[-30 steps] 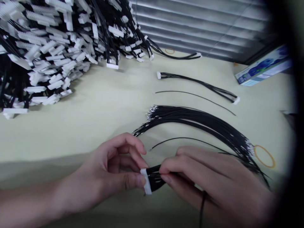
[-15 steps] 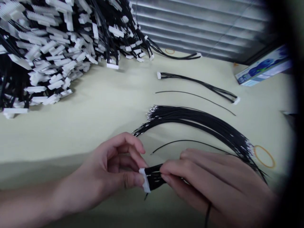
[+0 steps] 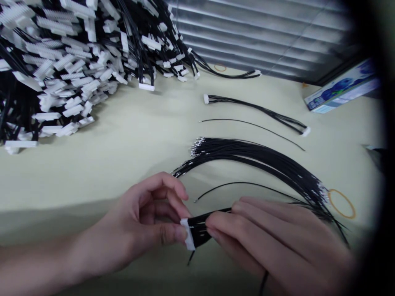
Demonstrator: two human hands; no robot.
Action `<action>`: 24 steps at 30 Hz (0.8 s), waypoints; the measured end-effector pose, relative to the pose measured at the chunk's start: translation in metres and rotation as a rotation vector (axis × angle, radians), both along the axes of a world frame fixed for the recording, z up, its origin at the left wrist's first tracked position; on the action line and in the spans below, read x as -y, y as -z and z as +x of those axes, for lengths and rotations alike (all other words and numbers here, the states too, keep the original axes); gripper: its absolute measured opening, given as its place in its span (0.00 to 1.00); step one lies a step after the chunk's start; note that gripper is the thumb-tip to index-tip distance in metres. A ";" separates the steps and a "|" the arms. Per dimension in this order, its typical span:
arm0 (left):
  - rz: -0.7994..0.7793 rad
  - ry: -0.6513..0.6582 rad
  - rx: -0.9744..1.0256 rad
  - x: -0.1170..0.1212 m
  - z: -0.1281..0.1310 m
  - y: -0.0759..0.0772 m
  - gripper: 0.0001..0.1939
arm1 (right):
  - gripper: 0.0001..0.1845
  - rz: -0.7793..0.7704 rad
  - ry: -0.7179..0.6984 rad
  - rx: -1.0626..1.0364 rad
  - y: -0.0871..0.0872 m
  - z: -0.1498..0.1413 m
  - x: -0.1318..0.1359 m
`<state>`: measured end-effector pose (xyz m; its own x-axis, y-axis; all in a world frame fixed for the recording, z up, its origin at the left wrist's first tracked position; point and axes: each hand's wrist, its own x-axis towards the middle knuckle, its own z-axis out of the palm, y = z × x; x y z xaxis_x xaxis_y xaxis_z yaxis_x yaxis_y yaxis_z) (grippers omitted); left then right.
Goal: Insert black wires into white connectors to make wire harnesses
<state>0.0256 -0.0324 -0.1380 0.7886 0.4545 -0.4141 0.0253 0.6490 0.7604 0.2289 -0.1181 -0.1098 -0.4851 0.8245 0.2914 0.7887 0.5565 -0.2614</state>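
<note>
Between thumb and fingers, my left hand (image 3: pixel 148 218) pinches a white connector housing (image 3: pixel 188 234) with several black wires running out of its right side. My right hand (image 3: pixel 271 238) is closed on those black wires (image 3: pixel 200 224) just right of the housing; its fingers hide part of them. One wire end with a metal tip (image 3: pixel 191 258) pokes out below the housing. Behind my hands lies a thick bundle of black wires (image 3: pixel 253 154) with crimped metal ends. A single loose wire (image 3: pixel 240 183) curves between that bundle and my right hand.
A big heap of black cables with white connectors (image 3: pixel 70 70) fills the back left. Farther back lie a finished-looking cable (image 3: pixel 256 107), a single wire (image 3: pixel 249 121) and an orange rubber band (image 3: pixel 342 203) at the right. A blue-and-white box (image 3: pixel 342 88) stands near the blinds (image 3: pixel 262 33).
My right hand has shifted slightly, its fingers now lower and a little left along the wires, showing more of the upper wires. My left hand keeps its pinch on the housing.
</note>
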 end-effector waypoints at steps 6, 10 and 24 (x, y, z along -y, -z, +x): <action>-0.001 0.006 -0.035 0.001 0.000 -0.001 0.14 | 0.09 -0.006 0.029 -0.061 0.004 -0.011 -0.001; 0.002 0.003 -0.050 0.001 0.000 -0.002 0.13 | 0.11 -0.041 0.034 -0.119 0.007 -0.013 -0.003; 0.043 -0.017 0.002 0.001 0.002 0.002 0.11 | 0.16 0.168 0.074 0.071 -0.009 0.010 -0.008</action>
